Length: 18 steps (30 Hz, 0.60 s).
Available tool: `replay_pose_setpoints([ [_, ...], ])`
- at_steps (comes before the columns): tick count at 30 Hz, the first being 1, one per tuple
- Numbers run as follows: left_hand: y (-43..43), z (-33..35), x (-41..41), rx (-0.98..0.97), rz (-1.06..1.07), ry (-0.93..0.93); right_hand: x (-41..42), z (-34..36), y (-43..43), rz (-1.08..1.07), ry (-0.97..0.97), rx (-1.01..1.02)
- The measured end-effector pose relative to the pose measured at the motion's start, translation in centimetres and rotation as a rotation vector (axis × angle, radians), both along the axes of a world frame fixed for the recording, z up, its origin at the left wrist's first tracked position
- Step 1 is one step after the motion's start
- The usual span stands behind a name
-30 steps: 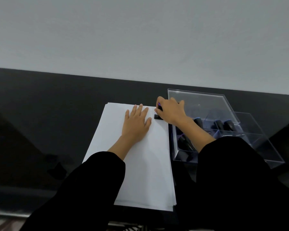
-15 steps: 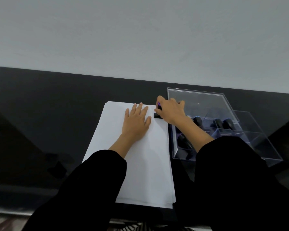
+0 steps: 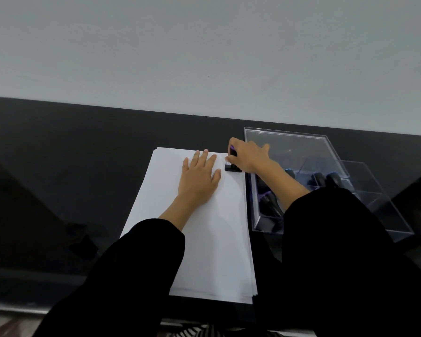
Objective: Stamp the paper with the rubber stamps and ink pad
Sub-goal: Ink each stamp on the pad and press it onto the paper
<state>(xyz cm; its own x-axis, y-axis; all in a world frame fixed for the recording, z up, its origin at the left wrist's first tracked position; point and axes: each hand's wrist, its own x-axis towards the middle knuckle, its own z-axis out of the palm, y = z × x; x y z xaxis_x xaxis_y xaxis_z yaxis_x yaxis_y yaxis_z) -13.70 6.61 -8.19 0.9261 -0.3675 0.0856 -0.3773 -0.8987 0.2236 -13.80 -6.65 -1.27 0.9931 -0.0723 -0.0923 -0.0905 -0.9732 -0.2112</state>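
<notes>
White paper [image 3: 212,239], black stamp [image 3: 232,168] (purple top), black table [image 3: 71,166].

A stack of white paper [image 3: 212,239] lies flat on the dark table [image 3: 58,166], its long side running near to far and its sheets slightly fanned at the near right corner. A small black stamp [image 3: 232,168] with a purple top stands on the paper's far right corner, gripped by the right hand [image 3: 249,158]. More dark stamps [image 3: 270,205] lie to the right inside a clear box [image 3: 301,152].
</notes>
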Motion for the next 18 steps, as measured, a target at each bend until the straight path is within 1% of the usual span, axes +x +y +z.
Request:
replay_pose_setpoints([
  [6, 0.0, 0.0, 0.0, 0.002, 0.001, -0.005, -1.1, -0.6, 0.4, 0.004, -0.109, -0.078],
  [10, 0.0, 0.0, -0.1, 0.004, 0.002, -0.003, -1.4, -0.9, 0.5, 0.004, -0.13, -0.101],
  [14, 0.0, 0.1, -0.1, 0.011, 0.004, -0.005, -1.0, -0.7, 0.4, -0.005, -0.101, -0.079],
  [18, 0.0, 0.1, -0.1, -0.002, 0.005, -0.009, -0.3, -0.1, 0.2, -0.015, -0.017, -0.014],
])
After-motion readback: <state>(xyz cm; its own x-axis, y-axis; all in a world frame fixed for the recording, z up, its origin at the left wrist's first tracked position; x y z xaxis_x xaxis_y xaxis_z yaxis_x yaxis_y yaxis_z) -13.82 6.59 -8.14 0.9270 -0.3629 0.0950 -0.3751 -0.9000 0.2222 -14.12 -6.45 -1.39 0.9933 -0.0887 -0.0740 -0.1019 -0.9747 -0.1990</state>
